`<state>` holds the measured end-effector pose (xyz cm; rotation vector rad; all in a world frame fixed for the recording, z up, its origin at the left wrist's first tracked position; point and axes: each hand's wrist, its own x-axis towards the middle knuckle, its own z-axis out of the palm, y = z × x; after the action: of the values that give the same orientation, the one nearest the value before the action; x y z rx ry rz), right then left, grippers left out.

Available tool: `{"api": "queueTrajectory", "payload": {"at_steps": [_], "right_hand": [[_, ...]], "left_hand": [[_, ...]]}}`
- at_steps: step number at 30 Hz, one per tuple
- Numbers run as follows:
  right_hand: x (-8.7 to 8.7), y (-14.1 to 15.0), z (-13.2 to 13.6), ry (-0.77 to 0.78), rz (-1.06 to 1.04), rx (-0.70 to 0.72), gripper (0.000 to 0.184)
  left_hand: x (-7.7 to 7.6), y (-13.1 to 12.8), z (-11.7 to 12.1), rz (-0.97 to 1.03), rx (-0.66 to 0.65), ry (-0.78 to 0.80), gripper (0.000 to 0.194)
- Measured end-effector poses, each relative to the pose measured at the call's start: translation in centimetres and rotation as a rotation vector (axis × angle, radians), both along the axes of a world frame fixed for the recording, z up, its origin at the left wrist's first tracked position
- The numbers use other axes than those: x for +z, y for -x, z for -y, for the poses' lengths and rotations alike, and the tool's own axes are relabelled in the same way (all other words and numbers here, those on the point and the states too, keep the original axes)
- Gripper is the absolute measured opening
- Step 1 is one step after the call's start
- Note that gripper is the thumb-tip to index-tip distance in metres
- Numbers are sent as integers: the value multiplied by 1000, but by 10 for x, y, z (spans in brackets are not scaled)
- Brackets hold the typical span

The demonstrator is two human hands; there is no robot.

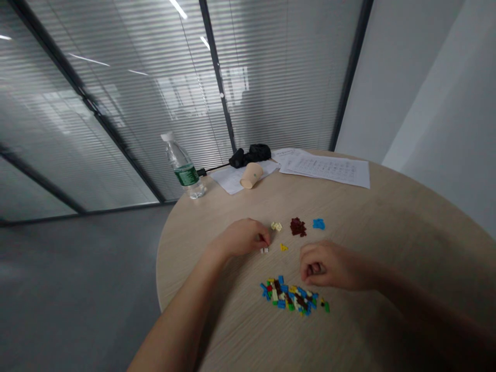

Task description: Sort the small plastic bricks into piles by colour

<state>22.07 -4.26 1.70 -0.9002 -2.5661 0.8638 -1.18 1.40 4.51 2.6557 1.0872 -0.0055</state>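
My left hand [245,237] is closed, its fingertips pinched low over the table beside a few small white bricks [264,250]. What it holds, if anything, is too small to make out. Curled fingers close my right hand [327,266], which is just above the right end of a mixed pile of toy bricks [289,297] in blue, green, brown, cream and yellow. Its fingers hide whatever may be inside. Beyond the hands lie single-colour groups: cream bricks [276,226], dark brown bricks [298,227] and blue bricks [319,223]. Between the hands is a little yellow group [284,247].
A water bottle [186,170] stands near the left edge of the round wooden table [387,222]. At the back, a paper cup [251,175] lies on its side, with a black bundle [256,154] behind it. Printed sheets [329,168] lie at the back right.
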Motion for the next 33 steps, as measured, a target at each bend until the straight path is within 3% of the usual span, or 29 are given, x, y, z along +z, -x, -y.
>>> {"api": "queueTrajectory", "payload": {"at_steps": [4, 8, 12, 16, 24, 26, 30, 33], "right_hand": [[-1, 4, -5, 17, -136, -186, 9], [-6, 8, -12, 199, -437, -467, 14], [-8, 12, -14, 374, -655, -503, 24], [-5, 15, -11, 478, -716, -477, 32], [-8, 16, -11, 493, -684, -502, 32], [-8, 15, -11, 484, -675, -520, 32], [-7, 13, -13, 448, -641, -550, 32], [-7, 11, -14, 420, -599, -556, 31]], "left_hand": [[3, -1, 1, 157, -24, -76, 10], [8, -10, 9, 456, -100, -112, 12], [8, -23, 19, 560, -193, -69, 13], [4, -29, 22, 542, -190, -43, 16], [9, -25, 20, 566, -202, -41, 13], [13, -17, 17, 498, -186, -32, 11], [15, 3, 5, 153, -91, 11, 6], [12, 11, -2, 55, -40, 21, 8]]}}
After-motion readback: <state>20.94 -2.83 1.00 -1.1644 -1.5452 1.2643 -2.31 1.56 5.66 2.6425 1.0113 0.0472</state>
